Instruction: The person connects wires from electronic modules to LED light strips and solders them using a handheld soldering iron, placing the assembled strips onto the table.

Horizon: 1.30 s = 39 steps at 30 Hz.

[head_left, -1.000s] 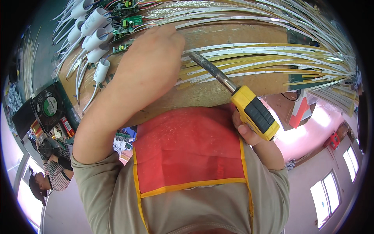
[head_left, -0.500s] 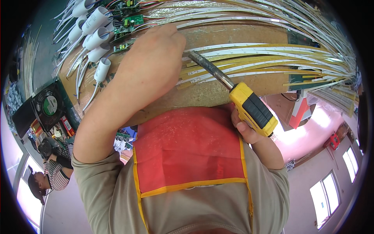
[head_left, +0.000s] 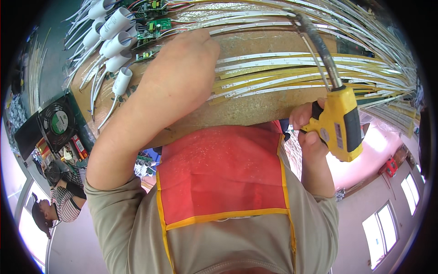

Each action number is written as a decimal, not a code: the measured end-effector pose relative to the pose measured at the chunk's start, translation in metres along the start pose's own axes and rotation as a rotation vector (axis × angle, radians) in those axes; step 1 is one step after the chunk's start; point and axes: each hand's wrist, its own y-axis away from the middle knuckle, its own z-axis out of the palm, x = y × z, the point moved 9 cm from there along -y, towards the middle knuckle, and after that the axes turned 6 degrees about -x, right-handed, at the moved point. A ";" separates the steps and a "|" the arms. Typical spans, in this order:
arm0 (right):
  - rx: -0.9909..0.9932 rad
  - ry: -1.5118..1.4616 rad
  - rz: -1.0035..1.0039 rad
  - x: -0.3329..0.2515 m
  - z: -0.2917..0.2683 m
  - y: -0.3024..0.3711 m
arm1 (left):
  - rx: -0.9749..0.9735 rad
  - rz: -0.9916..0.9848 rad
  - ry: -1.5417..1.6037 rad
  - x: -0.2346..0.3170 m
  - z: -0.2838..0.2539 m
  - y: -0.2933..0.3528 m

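Note:
My right hand (head_left: pixel 312 125) grips a yellow and black soldering gun (head_left: pixel 344 123), whose long metal barrel and thin side tube point up over the bench. My left hand (head_left: pixel 194 61) is closed above the board, its back toward me and its fingertips hidden beneath. From behind its knuckles a white LED strip (head_left: pixel 255 26) runs off to the right; thin wires lead in from a green circuit board (head_left: pixel 155 26) on the left. More white and yellow LED strips (head_left: pixel 273 61) lie beside this hand, their ends near its wrist. The soldering tip is apart from the left hand.
White cylindrical housings (head_left: pixel 121 82) with grey wires stand at the left of the brown board (head_left: pixel 269 107). A black fan (head_left: pixel 57 121) sits farther left. Strips bunch at the far right. A person (head_left: pixel 64 203) in a striped top is at the lower left.
My right hand has swung the soldering gun right and tilted it upright, taking its tip away from the left hand. My left hand has barely moved.

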 end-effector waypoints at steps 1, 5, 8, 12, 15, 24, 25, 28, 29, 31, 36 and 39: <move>0.017 -0.039 0.008 0.001 -0.003 -0.003 | -0.001 0.000 0.005 0.000 0.000 0.000; 0.028 -0.093 -0.025 0.007 -0.008 -0.011 | -0.002 -0.003 0.009 -0.001 0.000 0.000; 0.033 -0.039 -0.058 0.006 -0.008 -0.010 | 0.002 0.000 0.011 -0.001 -0.001 0.001; 0.029 -0.041 -0.037 0.007 -0.007 -0.009 | 0.012 0.011 0.006 0.000 -0.001 0.000; 0.031 0.011 -0.044 0.007 -0.005 -0.009 | 0.009 0.007 0.006 -0.001 0.000 0.000; 0.014 0.026 -0.089 0.005 -0.003 -0.009 | 0.013 -0.003 -0.003 0.000 -0.002 0.000; 0.015 0.019 -0.081 0.006 -0.003 -0.009 | 0.009 -0.006 0.001 -0.001 -0.001 0.000; 0.017 0.016 -0.075 0.006 -0.003 -0.009 | 0.003 -0.014 -0.001 -0.001 -0.001 0.000; 0.017 0.019 -0.075 0.006 -0.003 -0.009 | 0.005 -0.013 0.001 -0.001 -0.001 0.000; 0.020 0.019 -0.075 0.006 -0.003 -0.009 | 0.008 -0.012 0.002 -0.002 -0.001 0.001; 0.022 0.022 -0.088 0.005 -0.002 -0.010 | 0.026 -0.020 0.008 -0.002 -0.003 0.003; 0.023 0.005 -0.071 0.006 -0.003 -0.010 | 0.058 0.017 0.031 0.003 -0.014 0.014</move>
